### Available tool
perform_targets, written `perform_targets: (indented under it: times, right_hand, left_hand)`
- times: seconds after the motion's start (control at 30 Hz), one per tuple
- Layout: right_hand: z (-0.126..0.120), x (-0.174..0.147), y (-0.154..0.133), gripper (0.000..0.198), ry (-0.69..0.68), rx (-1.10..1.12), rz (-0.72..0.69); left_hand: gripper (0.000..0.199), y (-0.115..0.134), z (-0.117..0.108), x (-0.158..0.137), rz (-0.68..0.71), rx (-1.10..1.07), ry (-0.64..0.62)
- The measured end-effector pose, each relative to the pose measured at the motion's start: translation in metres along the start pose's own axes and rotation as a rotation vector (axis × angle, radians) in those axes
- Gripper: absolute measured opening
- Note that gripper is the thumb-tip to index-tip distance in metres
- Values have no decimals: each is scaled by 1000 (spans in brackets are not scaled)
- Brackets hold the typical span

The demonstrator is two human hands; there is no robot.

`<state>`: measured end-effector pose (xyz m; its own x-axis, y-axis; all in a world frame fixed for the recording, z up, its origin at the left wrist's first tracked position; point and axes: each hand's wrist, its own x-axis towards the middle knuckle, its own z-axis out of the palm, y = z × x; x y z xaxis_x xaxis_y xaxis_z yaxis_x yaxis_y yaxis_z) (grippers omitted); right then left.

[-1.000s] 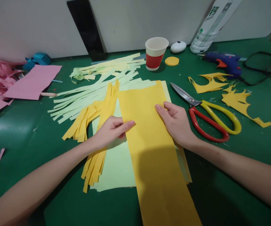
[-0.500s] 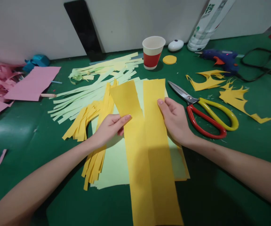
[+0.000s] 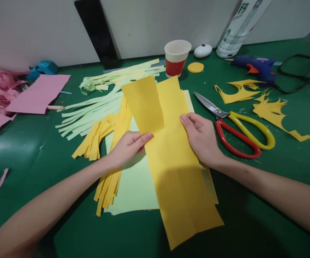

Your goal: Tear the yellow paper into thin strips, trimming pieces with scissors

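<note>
A long yellow sheet of paper hangs between my two hands. From its top edge a split runs partway down, leaving two upright flaps, and a faint crease shows below. My left hand pinches the left side near the foot of the split, thumb on top. On the right edge, my right hand grips the paper between thumb and fingers. Beneath lie pale green sheets and yellow paper strips. Scissors with one red and one yellow handle rest just right of my right hand.
Fringed green strips lie at the back left, pink paper farther left. A red-and-white paper cup, yellow discs, a white bottle and a blue glue gun stand or lie behind. Yellow scraps are at right.
The yellow sheet's lower end has swung up and forward, so its bottom edge now shows. Its right flap sits closer to the left one. Both hands keep nearly the same place.
</note>
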<state>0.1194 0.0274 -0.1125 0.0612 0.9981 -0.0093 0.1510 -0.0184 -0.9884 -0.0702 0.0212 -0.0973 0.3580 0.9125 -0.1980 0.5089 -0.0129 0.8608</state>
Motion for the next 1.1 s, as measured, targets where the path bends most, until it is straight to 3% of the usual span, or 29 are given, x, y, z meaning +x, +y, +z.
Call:
perform_targets:
  times: [0.17, 0.3, 0.53, 1.1]
  right_hand:
    - [1, 0, -2, 27, 24, 43, -14]
    - [0, -1, -3, 26, -32, 61, 4]
    - [-1, 0, -1, 23, -16, 17, 13]
    - [3, -5, -3, 20, 72, -2, 27]
  left_hand:
    - [47, 0, 1, -1, -3, -8, 68]
    - [44, 1, 0, -2, -8, -29, 125]
    - [46, 1, 0, -3, 25, 19, -33]
    - [45, 0, 3, 0, 17, 35, 40]
